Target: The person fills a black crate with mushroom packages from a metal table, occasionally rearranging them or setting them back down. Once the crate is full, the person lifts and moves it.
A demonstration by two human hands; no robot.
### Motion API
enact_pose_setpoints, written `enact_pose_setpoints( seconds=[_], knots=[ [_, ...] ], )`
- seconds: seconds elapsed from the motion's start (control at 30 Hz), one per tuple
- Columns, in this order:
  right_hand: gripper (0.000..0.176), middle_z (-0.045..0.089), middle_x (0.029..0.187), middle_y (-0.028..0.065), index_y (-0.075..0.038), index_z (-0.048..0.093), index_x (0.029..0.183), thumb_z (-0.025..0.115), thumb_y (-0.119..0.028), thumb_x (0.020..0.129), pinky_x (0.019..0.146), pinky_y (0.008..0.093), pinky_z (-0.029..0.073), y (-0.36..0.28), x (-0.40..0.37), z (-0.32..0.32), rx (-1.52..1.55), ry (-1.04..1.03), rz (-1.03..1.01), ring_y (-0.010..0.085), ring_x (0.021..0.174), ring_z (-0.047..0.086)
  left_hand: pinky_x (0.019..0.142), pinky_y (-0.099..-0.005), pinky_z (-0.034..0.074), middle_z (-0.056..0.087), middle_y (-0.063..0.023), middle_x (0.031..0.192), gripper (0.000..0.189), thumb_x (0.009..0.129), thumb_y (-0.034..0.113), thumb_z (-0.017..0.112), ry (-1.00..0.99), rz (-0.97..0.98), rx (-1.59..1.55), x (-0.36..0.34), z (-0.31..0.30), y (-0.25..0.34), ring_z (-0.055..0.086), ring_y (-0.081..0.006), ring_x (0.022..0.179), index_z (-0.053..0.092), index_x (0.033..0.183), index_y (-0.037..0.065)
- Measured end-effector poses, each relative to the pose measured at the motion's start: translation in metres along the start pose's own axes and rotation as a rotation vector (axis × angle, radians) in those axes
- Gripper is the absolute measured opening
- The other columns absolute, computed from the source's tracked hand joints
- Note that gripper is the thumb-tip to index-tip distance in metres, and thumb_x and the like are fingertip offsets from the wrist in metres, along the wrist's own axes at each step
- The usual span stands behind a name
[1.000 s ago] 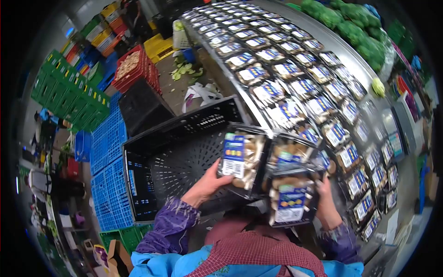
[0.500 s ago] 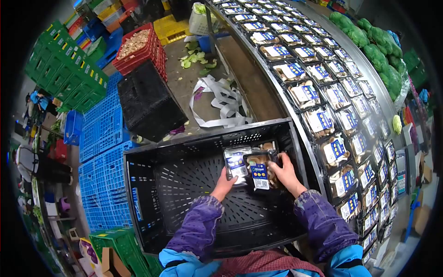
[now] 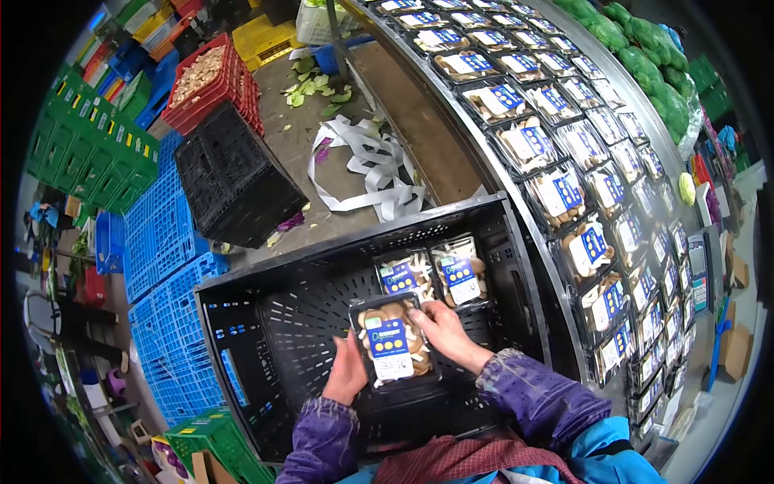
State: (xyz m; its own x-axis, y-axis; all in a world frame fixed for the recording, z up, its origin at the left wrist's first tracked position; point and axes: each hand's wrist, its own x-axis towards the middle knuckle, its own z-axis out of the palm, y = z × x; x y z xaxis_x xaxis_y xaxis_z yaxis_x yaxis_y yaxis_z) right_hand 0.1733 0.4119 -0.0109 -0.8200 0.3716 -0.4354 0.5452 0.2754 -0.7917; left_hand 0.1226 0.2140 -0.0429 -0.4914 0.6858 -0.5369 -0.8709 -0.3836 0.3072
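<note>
Head view: a clear-topped mushroom pack (image 3: 391,341) hangs over a black crate (image 3: 278,395) at the centre of the frame, the right hand (image 3: 445,332) gripping its upper right corner, thumb on top, other fingers largely hidden. The left hand (image 3: 347,369) lies against the left edge; how firmly it grips cannot be told. Behind, one pack (image 3: 403,276) is partly covered by the held one, beside another pack (image 3: 461,273) in plainer sight. Small label print is illegible; packed rows (image 3: 556,105) at upper right run off the top edge, and the sleeves (image 3: 540,395) hide the crate's near side. The held pack's long axis runs top to bottom, its upper end leaning left, the white label end toward the wearer.
</note>
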Motion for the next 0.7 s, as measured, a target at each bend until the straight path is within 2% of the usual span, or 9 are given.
enact_pose_setpoints(
  seconds=[0.07, 0.13, 0.2, 0.27, 0.43, 0.53, 0.6, 0.67, 0.7],
  knots=[
    [0.055, 0.057, 0.094, 0.0216, 0.008, 0.055, 0.098, 0.051, -0.045, 0.083, 0.078, 0.0379, 0.043, -0.017, 0.002, -0.005, 0.021, -0.243, 0.074, 0.0317, 0.089, 0.057, 0.085, -0.0351, 0.046, 0.050, -0.0100, 0.117, 0.043, 0.088, 0.016, 0.052, 0.218, 0.063, 0.397, -0.005, -0.007, 0.000, 0.054, -0.0199, 0.102, 0.034, 0.125, 0.004],
    [0.059, 0.056, 0.099, 0.0230, 0.007, 0.052, 0.104, 0.051, -0.047, 0.082, 0.082, 0.0390, 0.042, -0.001, 0.002, -0.001, 0.025, -0.259, 0.040, 0.0325, 0.094, 0.056, 0.082, -0.0332, 0.048, 0.054, -0.0091, 0.109, 0.041, 0.083, 0.005, 0.057, 0.313, 0.047, 0.303, 0.000, -0.008, 0.007, 0.056, -0.0182, 0.095, 0.038, 0.120, 0.002],
    [0.063, 0.053, 0.105, 0.0234, 0.007, 0.048, 0.111, 0.052, -0.048, 0.081, 0.083, 0.0406, 0.042, 0.008, -0.001, -0.012, -0.171, -0.006, -0.019, 0.0329, 0.098, 0.053, 0.080, -0.0323, 0.049, 0.056, -0.0075, 0.103, 0.035, 0.085, 0.007, 0.055, 0.378, 0.126, 0.320, 0.015, -0.038, 0.015, 0.058, -0.0172, 0.090, 0.042, 0.117, 0.002],
    [0.063, 0.050, 0.113, 0.0235, 0.006, 0.044, 0.114, 0.055, -0.046, 0.079, 0.088, 0.0400, 0.040, 0.022, -0.003, -0.034, -0.308, -0.023, 0.215, 0.0342, 0.103, 0.051, 0.080, -0.0353, 0.050, 0.055, -0.0084, 0.105, 0.032, 0.088, 0.013, 0.052, 0.318, 0.232, 0.469, 0.028, -0.056, 0.034, 0.058, -0.0182, 0.092, 0.044, 0.116, 0.002],
    [0.065, 0.048, 0.115, 0.0236, 0.005, 0.040, 0.116, 0.060, -0.041, 0.075, 0.090, 0.0394, 0.038, 0.079, -0.008, -0.039, -0.350, 0.050, 0.246, 0.0355, 0.108, 0.047, 0.080, -0.0287, 0.044, 0.053, -0.0118, 0.109, 0.040, 0.088, 0.018, 0.053, 0.354, 0.301, 0.553, 0.079, -0.067, 0.048, 0.053, -0.0172, 0.097, 0.042, 0.120, -0.002],
    [0.065, 0.047, 0.117, 0.0232, 0.004, 0.038, 0.118, 0.060, -0.039, 0.075, 0.091, 0.0389, 0.038, 0.082, -0.013, -0.038, -0.287, 0.032, 0.227, 0.0351, 0.111, 0.046, 0.090, -0.0356, 0.037, 0.047, -0.0196, 0.114, 0.054, 0.080, 0.028, 0.063, 0.697, 0.435, 1.406, 0.100, -0.069, 0.043, 0.046, -0.0285, 0.106, 0.045, 0.119, -0.004],
    [0.061, 0.048, 0.118, 0.0214, 0.003, 0.039, 0.117, 0.061, -0.036, 0.075, 0.091, 0.0393, 0.038, 0.053, -0.025, -0.049, -0.313, -0.002, 0.290, 0.0326, 0.112, 0.046, 0.092, -0.0355, 0.034, 0.045, -0.0210, 0.115, 0.055, 0.078, 0.022, 0.064, 0.686, 0.484, 1.203, 0.107, -0.079, 0.040, 0.043, -0.0287, 0.109, 0.042, 0.121, -0.005],
    [0.052, 0.053, 0.111, 0.0198, 0.000, 0.044, 0.112, 0.061, -0.033, 0.075, 0.085, 0.0387, 0.042, 0.048, -0.044, -0.056, -0.147, 0.000, 0.153, 0.0317, 0.103, 0.053, 0.092, -0.0352, 0.035, 0.046, -0.0183, 0.116, 0.055, 0.080, 0.014, 0.061, 0.516, 0.685, 0.983, 0.115, -0.108, 0.034, 0.045, -0.0248, 0.108, 0.035, 0.124, -0.006],
    [0.045, 0.056, 0.106, 0.0176, -0.001, 0.046, 0.109, 0.061, -0.028, 0.077, 0.081, 0.0366, 0.045, 0.040, -0.057, -0.062, -0.019, -0.025, 0.098, 0.0280, 0.095, 0.056, 0.089, -0.0341, 0.037, 0.047, -0.0178, 0.115, 0.053, 0.080, 0.011, 0.059, 0.521, 0.666, 1.047, 0.100, -0.079, 0.039, 0.047, -0.0232, 0.105, 0.033, 0.124, -0.006]
  ],
)
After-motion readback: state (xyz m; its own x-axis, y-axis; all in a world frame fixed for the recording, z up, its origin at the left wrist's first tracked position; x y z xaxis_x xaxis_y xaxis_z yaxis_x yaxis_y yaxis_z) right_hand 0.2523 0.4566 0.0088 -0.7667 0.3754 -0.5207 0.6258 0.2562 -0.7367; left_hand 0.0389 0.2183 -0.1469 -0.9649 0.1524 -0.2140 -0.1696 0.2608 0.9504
